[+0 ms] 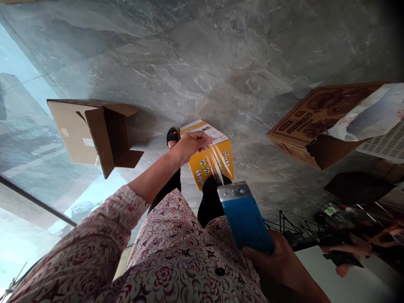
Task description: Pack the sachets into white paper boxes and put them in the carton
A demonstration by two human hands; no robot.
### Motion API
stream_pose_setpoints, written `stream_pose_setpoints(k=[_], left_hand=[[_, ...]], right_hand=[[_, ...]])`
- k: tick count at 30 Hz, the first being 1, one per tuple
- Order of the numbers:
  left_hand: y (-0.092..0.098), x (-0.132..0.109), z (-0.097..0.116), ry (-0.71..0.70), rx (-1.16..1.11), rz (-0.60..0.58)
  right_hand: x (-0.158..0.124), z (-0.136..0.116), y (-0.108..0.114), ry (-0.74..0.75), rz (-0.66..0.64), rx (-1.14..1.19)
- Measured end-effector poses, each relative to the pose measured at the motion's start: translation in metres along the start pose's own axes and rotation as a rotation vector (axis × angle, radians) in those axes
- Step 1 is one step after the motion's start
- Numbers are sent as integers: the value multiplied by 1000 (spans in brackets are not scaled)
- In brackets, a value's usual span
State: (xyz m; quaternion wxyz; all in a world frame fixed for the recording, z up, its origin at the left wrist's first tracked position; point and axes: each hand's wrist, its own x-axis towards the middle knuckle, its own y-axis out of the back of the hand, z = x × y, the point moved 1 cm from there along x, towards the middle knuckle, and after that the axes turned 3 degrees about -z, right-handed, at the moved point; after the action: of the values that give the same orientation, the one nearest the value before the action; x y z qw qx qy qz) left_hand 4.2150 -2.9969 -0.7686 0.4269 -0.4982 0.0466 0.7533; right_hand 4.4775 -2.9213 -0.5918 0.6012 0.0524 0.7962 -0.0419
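Observation:
My right hand [280,263] is wrapped round a blue tape dispenser [244,214] held at my waist. A strip of clear tape [217,162] runs from its metal head up to my left hand [191,145], which pinches the tape's free end. Under my left hand, on the grey stone floor, stands a small yellow and white box [217,158] printed with cartoon faces. My legs in black and one sandalled foot [173,136] show beside the box.
An open brown carton [94,132] lies on its side at the left, near a glass wall [22,139]. A larger printed brown carton [318,122] with a white bag and a plastic grid lies at the right. A black wire rack [299,235] and blurred items stand at lower right.

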Motion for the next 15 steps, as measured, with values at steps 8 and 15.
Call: stream_pose_setpoints(k=[8,15], left_hand=[[33,120,-39,207,475,144],[42,152,-70,299,695,68]], right_hand=[[120,-9,14,-49,22,326],[153,-1,11,-102,27,369]])
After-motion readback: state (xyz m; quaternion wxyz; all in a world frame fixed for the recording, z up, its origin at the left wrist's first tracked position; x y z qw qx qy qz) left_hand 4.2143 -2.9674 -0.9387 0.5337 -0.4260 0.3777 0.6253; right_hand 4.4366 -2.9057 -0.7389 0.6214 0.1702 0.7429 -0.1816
